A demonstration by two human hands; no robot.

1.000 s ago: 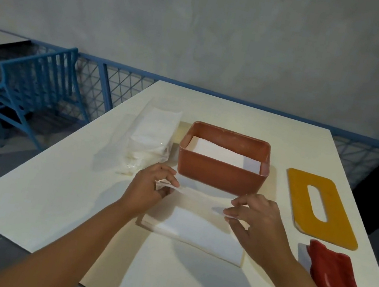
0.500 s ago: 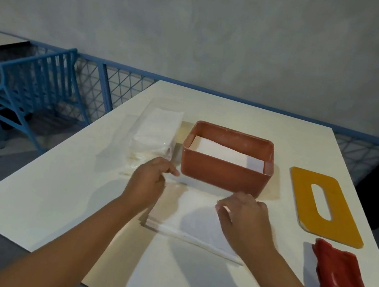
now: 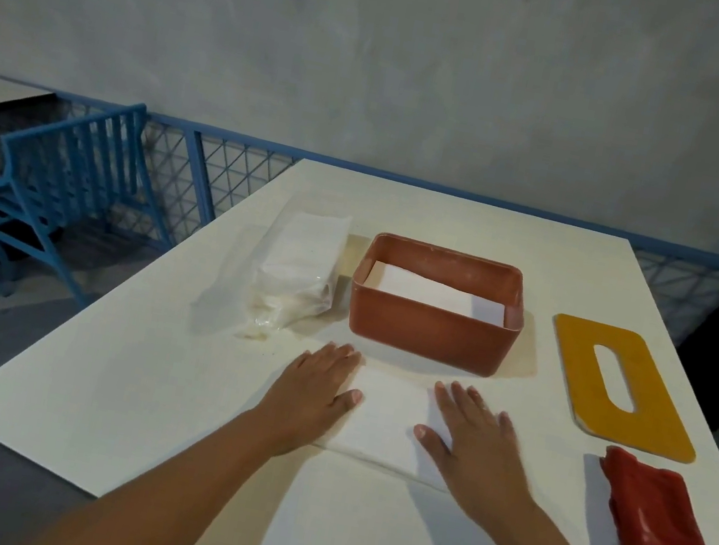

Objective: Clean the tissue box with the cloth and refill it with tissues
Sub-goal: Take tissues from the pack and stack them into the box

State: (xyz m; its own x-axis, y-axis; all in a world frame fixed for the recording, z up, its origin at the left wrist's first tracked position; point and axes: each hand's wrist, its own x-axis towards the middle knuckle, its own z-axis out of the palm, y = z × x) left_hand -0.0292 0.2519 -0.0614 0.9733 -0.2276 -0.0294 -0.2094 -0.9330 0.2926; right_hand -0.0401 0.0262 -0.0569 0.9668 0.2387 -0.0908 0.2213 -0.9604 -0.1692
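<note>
Hands press flat, fingers spread: left hand (image 3: 311, 396) and right hand (image 3: 473, 439) on a white tissue stack (image 3: 387, 416). Beyond them sits the open terracotta tissue box (image 3: 432, 328); red cloth (image 3: 659, 522) lies right.

Tissue box (image 3: 428, 332) blocks ahead; bare table (image 3: 453, 221) beyond.

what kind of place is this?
Probably a cafe or eatery terrace, though that's a guess: a plain white table, a blue slatted chair, blue mesh railing and a refillable tissue box.
</note>
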